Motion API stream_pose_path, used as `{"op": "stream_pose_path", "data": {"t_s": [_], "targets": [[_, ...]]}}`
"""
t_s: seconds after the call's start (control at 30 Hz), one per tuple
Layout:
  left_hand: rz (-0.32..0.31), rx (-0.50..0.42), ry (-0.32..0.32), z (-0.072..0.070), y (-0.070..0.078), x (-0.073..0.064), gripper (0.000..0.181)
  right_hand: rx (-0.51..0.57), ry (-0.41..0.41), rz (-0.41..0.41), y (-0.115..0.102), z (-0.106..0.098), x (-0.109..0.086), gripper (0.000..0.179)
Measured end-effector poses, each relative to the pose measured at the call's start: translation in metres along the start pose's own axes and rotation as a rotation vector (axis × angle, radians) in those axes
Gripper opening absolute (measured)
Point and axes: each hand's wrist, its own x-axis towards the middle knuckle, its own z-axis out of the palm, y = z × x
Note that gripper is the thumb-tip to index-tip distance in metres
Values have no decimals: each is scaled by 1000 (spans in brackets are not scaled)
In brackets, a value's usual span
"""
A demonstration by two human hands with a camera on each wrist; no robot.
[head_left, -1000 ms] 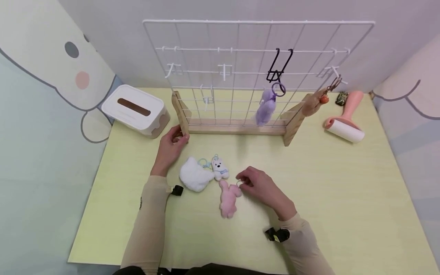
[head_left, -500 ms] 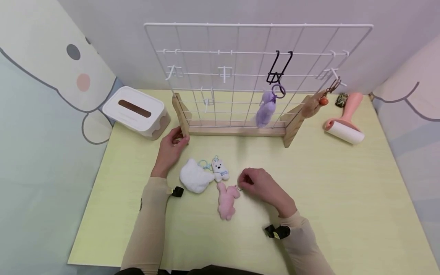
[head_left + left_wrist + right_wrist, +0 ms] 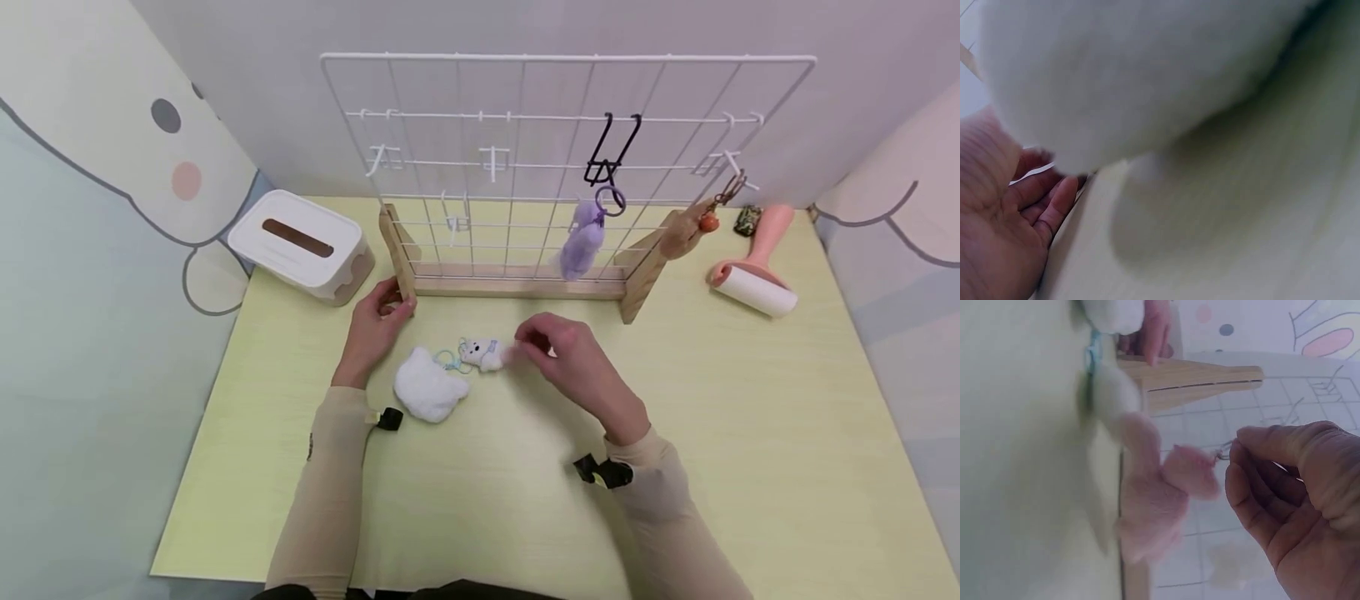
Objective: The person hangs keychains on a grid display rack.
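My right hand [image 3: 573, 358] pinches the small metal ring [image 3: 1225, 450] of a pink plush keychain between thumb and index finger. In the right wrist view the pink plush [image 3: 1154, 506] hangs above the table; from the head it is mostly hidden by the hand and blurred. My left hand [image 3: 375, 325] grips the left wooden foot [image 3: 397, 254] of a white wire grid rack [image 3: 517, 167]. Close to the left wrist lies a fluffy white plush [image 3: 427, 387] with a light blue ring. Beside it lies a small white dog plush [image 3: 480, 354], on its side.
A purple plush [image 3: 581, 242] hangs from a black hook [image 3: 611, 154], and a brown plush [image 3: 681, 233] hangs at the rack's right end. Left of the rack stands a tissue box [image 3: 300, 242]. A lint roller [image 3: 753, 279] lies at the right.
My right hand has lifted the pink plush off the table and moved toward the rack. The small white dog has turned onto its side. The left hand stays on the foot.
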Motion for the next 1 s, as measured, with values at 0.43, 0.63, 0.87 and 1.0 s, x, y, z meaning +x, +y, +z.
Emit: {"op": "stream_pose_path", "data": {"t_s": [0.43, 0.63, 0.87, 1.0], "targets": [[4, -16, -4, 0, 1, -1, 54, -15, 241, -279, -31, -16, 49, 13], [0, -9, -5, -1, 1, -1, 54, 10, 377, -352, -48, -28, 73, 8], [-4, -2, -1, 1, 1, -2, 53, 103, 579, -369, -70, -41, 99, 5], [1, -5, 3, 1, 1, -1, 52, 179, 671, -356, -79, -47, 110, 6]]}}
